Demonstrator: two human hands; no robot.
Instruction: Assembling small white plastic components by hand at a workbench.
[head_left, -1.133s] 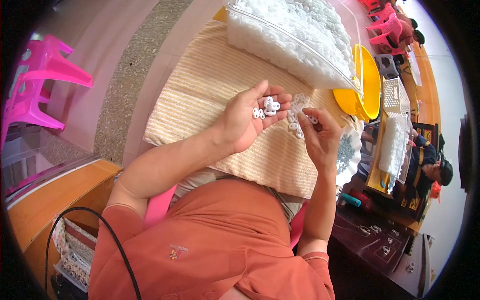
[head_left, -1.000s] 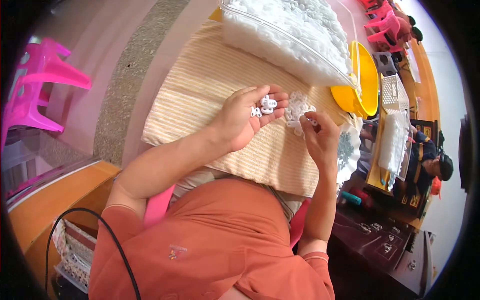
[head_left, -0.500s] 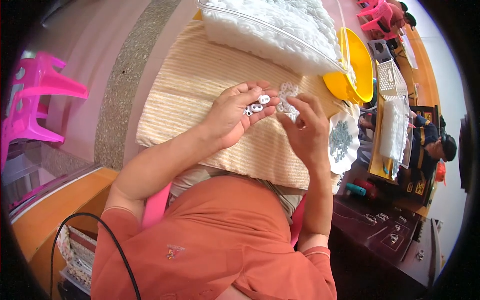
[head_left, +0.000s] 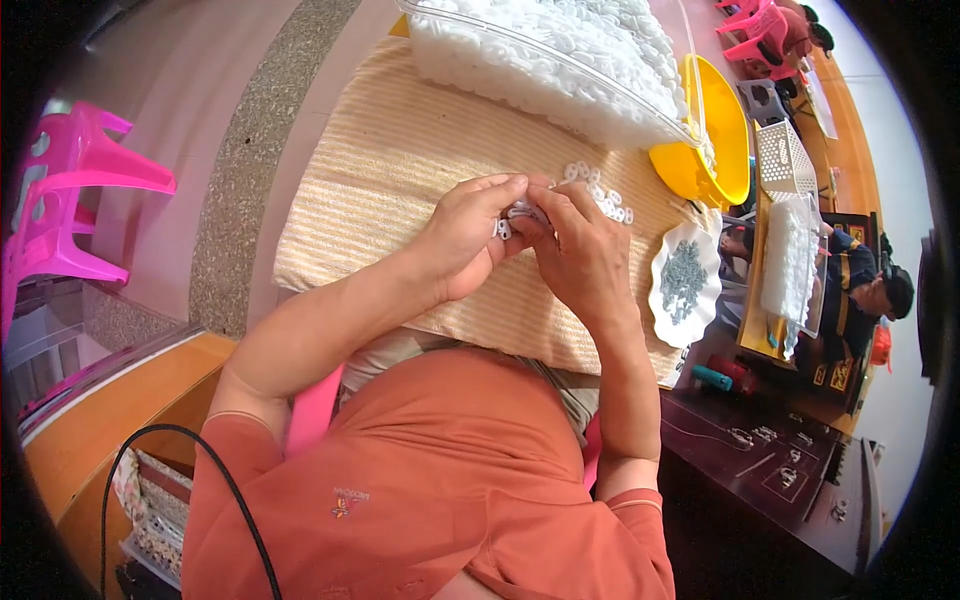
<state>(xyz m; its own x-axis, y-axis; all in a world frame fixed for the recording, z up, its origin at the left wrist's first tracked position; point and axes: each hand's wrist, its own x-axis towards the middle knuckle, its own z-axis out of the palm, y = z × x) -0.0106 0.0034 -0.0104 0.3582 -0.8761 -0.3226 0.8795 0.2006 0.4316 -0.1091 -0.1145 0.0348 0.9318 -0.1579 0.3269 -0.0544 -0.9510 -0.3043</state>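
My left hand is curled around several small white two-holed plastic pieces, which show between thumb and fingers. Against its fingertips, my right hand pinches with thumb and forefinger; what lies in that pinch is hidden. Just beyond the right hand, loose white pieces of the same kind lie on a striped yellow-and-white towel. To the right of the right hand is a white scalloped dish with many small grey pieces in it.
A large clear bin full of white pieces stands at the far side, with a yellow basin beside it. Pink stools are on the left. A co-worker sits at the right near another bin of white pieces.
My right hand has moved left from beside the loose pieces to meet my left hand. The left fingers have curled up over the white pieces that lay exposed on them.
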